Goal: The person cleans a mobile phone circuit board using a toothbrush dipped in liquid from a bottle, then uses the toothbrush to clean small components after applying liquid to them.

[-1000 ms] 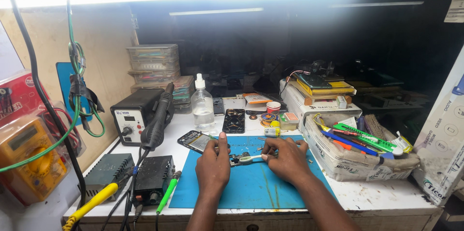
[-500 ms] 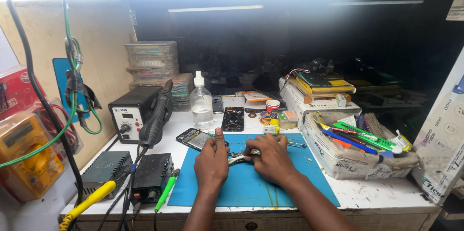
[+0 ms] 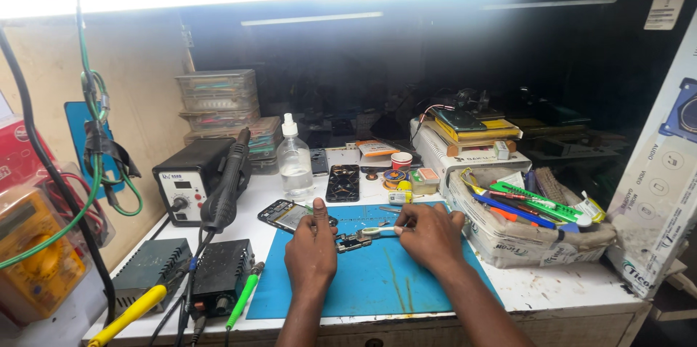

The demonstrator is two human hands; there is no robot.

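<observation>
Here, small circuit board [image 3: 353, 242] on blue mat [image 3: 377, 282], pinned under my left hand [image 3: 312, 249] fingers; white brush [image 3: 377, 231] pinched in right hand [image 3: 430, 234], lying crosswise toward it.

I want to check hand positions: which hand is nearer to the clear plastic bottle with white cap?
Left. The left hand lies just below the clear plastic bottle; the right hand is farther right.

At far left of your bench stands a hot-air station [image 3: 190, 178]; beside it, a clear bottle [image 3: 294, 162] — a dark phone [image 3: 343, 183] just right. At right sits a tool-filled box [image 3: 508, 234]. Near left — a green screwdriver [image 3: 243, 297].
</observation>
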